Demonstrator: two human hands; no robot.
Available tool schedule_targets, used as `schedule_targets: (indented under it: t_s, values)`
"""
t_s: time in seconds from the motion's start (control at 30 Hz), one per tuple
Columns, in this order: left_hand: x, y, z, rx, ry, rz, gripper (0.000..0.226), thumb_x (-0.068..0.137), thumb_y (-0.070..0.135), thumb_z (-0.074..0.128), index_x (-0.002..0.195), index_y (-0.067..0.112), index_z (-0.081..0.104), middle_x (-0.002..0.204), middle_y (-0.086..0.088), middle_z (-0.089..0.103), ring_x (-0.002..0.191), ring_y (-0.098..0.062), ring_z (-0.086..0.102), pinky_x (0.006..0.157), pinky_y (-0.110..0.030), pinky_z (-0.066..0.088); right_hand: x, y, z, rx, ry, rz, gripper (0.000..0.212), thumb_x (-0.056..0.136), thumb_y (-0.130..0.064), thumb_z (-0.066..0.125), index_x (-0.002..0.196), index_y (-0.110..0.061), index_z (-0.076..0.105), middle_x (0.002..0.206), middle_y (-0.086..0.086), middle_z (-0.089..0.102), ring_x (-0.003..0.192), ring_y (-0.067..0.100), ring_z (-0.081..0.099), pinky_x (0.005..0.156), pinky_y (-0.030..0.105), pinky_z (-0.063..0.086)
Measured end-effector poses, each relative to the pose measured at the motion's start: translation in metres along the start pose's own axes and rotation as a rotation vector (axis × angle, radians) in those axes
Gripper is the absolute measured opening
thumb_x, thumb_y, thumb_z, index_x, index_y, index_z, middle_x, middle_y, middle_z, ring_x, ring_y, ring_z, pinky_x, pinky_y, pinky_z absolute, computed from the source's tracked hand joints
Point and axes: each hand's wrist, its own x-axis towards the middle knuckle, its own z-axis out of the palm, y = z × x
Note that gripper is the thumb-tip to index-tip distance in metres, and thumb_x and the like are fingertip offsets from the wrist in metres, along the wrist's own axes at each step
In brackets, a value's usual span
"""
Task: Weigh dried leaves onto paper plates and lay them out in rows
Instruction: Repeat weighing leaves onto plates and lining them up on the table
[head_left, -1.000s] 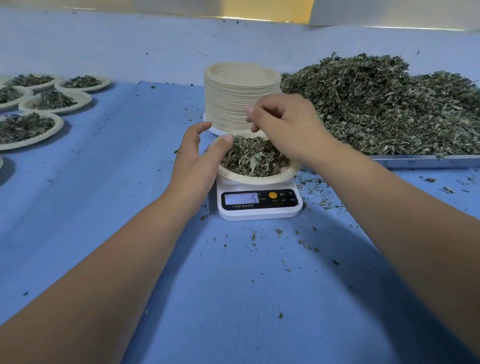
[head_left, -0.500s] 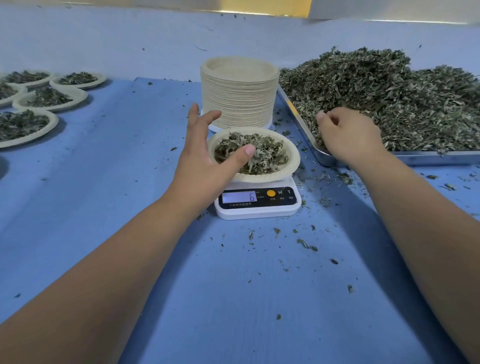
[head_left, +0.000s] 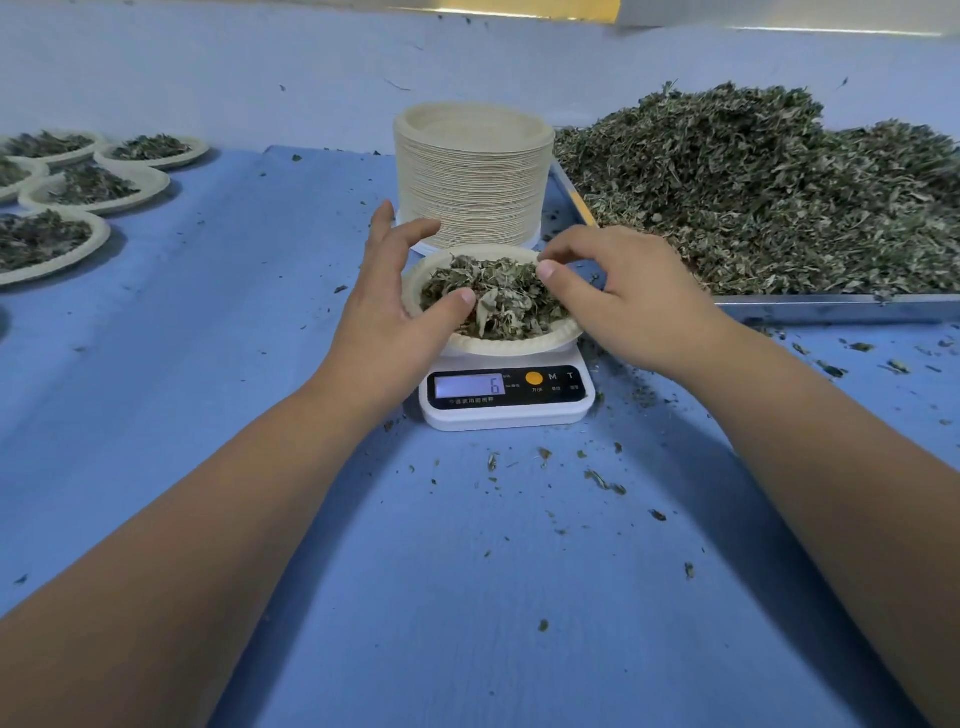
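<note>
A paper plate heaped with dried leaves sits on a small white scale whose display reads 6. My left hand cups the plate's left rim, thumb lying on the leaves and fingers spread behind it. At the plate's far right rim, my right hand has its thumb and fingertips pinched together. Whether any leaves sit in that pinch is hidden. Behind the scale stands a tall stack of empty plates.
A metal tray at the right holds a big pile of dried leaves. Several filled plates lie in rows at the far left on the blue cloth. Leaf crumbs are scattered around and in front of the scale.
My right hand went from over the plate to the tray's leaf pile and has come back to the plate's right rim. The reading rose from 5 to 6. My left hand stayed.
</note>
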Motion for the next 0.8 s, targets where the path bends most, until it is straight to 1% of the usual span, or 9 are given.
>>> schedule_targets:
  t_s: [0.13, 0.23, 0.33, 0.43, 0.53, 0.6, 0.67, 0.73, 0.8]
  values:
    - [-0.002, 0.001, -0.002, 0.003, -0.019, 0.039, 0.047, 0.096, 0.035, 0.069, 0.140, 0.043, 0.053, 0.171, 0.011, 0.005, 0.137, 0.023, 0.017, 0.097, 0.005, 0.018, 0.000, -0.006, 0.000, 0.049, -0.035, -0.048, 0.028, 0.102, -0.043, 0.053, 0.114, -0.025, 0.071, 0.104, 0.005, 0.070, 0.105, 0.020, 0.059, 0.101, 0.045, 0.042]
    - [-0.004, 0.005, -0.002, 0.041, -0.032, 0.085, 0.040, 0.094, 0.044, 0.070, 0.133, 0.048, 0.061, 0.171, 0.011, 0.006, 0.140, 0.023, 0.013, 0.100, 0.003, 0.017, 0.001, 0.000, -0.004, -0.021, 0.040, -0.053, 0.031, 0.103, -0.043, 0.049, 0.111, -0.023, 0.072, 0.098, 0.000, 0.070, 0.098, 0.019, 0.059, 0.094, 0.042, 0.044]
    - [-0.005, 0.009, 0.000, 0.037, -0.041, 0.070, 0.027, 0.101, 0.036, 0.064, 0.127, 0.045, 0.067, 0.171, 0.013, 0.008, 0.153, 0.004, 0.014, 0.100, 0.004, 0.021, 0.004, 0.024, -0.014, -0.223, 0.091, 0.104, 0.037, 0.104, -0.043, 0.044, 0.104, -0.016, 0.069, 0.072, -0.002, 0.061, 0.072, 0.022, 0.056, 0.072, 0.035, 0.040]
    - [-0.005, 0.010, 0.000, 0.002, -0.037, 0.029, 0.027, 0.104, 0.032, 0.057, 0.125, 0.047, 0.065, 0.170, 0.014, 0.009, 0.147, 0.015, 0.017, 0.095, 0.009, 0.023, 0.003, 0.045, -0.015, -0.437, -0.067, 0.325, 0.048, 0.105, -0.051, 0.036, 0.094, -0.012, 0.061, 0.070, 0.005, 0.055, 0.068, 0.028, 0.054, 0.062, 0.035, 0.039]
    - [-0.004, 0.007, 0.000, 0.005, -0.027, -0.009, 0.028, 0.104, 0.035, 0.054, 0.128, 0.047, 0.063, 0.170, 0.016, 0.010, 0.140, 0.021, 0.016, 0.105, -0.005, 0.019, 0.001, 0.049, -0.012, -0.450, -0.130, 0.365, 0.054, 0.106, -0.054, 0.029, 0.079, -0.013, 0.052, 0.069, 0.008, 0.054, 0.064, 0.026, 0.053, 0.053, 0.031, 0.034]
    - [-0.004, 0.005, -0.001, 0.002, -0.015, -0.024, 0.028, 0.104, 0.035, 0.054, 0.129, 0.046, 0.062, 0.171, 0.015, 0.010, 0.140, 0.019, 0.014, 0.114, -0.017, 0.020, 0.002, 0.048, -0.010, -0.450, -0.101, 0.339, 0.052, 0.106, -0.052, 0.029, 0.073, -0.016, 0.047, 0.066, 0.007, 0.053, 0.060, 0.025, 0.050, 0.058, 0.033, 0.036]
    - [-0.003, 0.004, -0.002, 0.006, -0.006, -0.036, 0.028, 0.104, 0.036, 0.054, 0.129, 0.045, 0.062, 0.171, 0.015, 0.010, 0.137, 0.023, 0.016, 0.117, -0.024, 0.022, 0.003, 0.048, -0.009, -0.451, -0.088, 0.334, 0.049, 0.107, -0.047, 0.031, 0.072, -0.017, 0.047, 0.065, 0.004, 0.053, 0.060, 0.021, 0.046, 0.077, 0.041, 0.038]
    - [-0.003, 0.004, -0.003, 0.004, -0.003, -0.042, 0.028, 0.103, 0.037, 0.053, 0.128, 0.046, 0.062, 0.170, 0.016, 0.011, 0.127, 0.033, 0.018, 0.112, -0.020, 0.024, 0.004, 0.049, -0.010, -0.398, -0.083, 0.376, 0.042, 0.105, -0.041, 0.036, 0.081, -0.016, 0.058, 0.069, 0.003, 0.057, 0.065, 0.022, 0.048, 0.093, 0.046, 0.035]
    - [-0.003, 0.005, -0.003, -0.002, 0.011, -0.048, 0.027, 0.103, 0.037, 0.053, 0.126, 0.046, 0.062, 0.170, 0.015, 0.012, 0.131, 0.030, 0.020, 0.112, -0.020, 0.025, 0.006, 0.050, -0.014, -0.287, -0.051, 0.425, 0.028, 0.100, -0.034, 0.043, 0.091, -0.021, 0.067, 0.076, 0.000, 0.064, 0.077, 0.028, 0.056, 0.100, 0.046, 0.038]
